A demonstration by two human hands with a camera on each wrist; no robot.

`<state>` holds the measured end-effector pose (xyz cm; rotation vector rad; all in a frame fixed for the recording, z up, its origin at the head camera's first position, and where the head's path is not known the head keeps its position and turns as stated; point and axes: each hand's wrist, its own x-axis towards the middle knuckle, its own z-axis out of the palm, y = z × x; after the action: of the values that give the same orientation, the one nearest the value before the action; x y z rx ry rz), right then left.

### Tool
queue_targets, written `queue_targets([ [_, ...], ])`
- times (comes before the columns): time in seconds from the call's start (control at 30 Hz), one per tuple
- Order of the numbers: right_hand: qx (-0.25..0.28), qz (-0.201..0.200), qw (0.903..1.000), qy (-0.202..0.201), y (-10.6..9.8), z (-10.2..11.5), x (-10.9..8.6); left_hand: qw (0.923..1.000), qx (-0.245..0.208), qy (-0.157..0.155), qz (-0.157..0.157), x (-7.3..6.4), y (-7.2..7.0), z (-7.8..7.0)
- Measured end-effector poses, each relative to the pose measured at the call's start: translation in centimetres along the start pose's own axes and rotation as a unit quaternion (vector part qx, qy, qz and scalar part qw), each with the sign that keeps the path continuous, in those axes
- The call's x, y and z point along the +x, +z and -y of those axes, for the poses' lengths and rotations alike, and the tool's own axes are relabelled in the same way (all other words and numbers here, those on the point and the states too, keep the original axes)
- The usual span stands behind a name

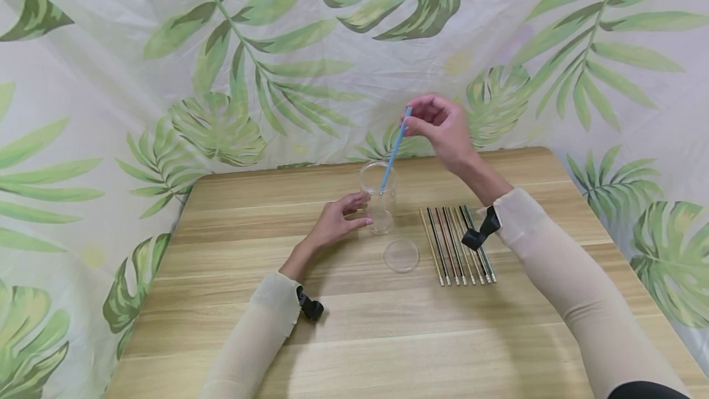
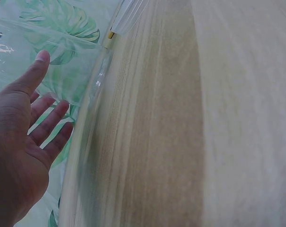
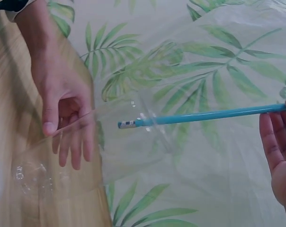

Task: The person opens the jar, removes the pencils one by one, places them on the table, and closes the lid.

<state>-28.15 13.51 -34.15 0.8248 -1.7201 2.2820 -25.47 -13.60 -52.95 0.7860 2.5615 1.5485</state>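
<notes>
My right hand (image 1: 443,129) pinches the top end of a blue pencil (image 1: 396,151) between thumb and fingers. The pencil slants down, and its eraser end is inside the mouth of a clear, tall jar (image 3: 119,163). That jar stands upright on the table. My left hand (image 1: 339,221) is beside the jar, its fingers and thumb loosely spread near the wall. In the left wrist view its fingers (image 2: 50,125) are fairly straight; I cannot tell whether they touch the jar.
A round clear lid (image 1: 401,255) lies flat in front of the jar. To its right, several pencils (image 1: 450,245) lie side by side, erasers toward me. The wooden table (image 1: 354,350) ends at the back against a leaf-patterned cloth (image 1: 310,79).
</notes>
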Motion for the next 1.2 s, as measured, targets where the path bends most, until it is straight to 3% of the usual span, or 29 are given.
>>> queue_targets([
  [0.47, 0.110, -0.100, 0.9887, -0.019, -1.9, 2.1, 0.6, 0.9998, -0.016, 0.009, -0.010, 0.0, 0.2, 0.2],
  [0.73, 0.157, -0.136, 0.9781, 0.010, -3.8, 3.4, 0.3, 1.0000, 0.006, 0.003, -0.006, 0.0, 0.1, 0.2],
  [0.97, 0.135, -0.138, 0.9804, 0.041, -6.1, 3.7, -0.8, 0.9999, 0.004, 0.007, -0.008, 0.0, 0.1, 0.3],
  [1.2, 0.083, -0.139, 0.9815, 0.103, -8.5, 3.0, -2.4, 0.9999, -0.001, 0.015, -0.009, 0.0, 0.0, 0.2],
])
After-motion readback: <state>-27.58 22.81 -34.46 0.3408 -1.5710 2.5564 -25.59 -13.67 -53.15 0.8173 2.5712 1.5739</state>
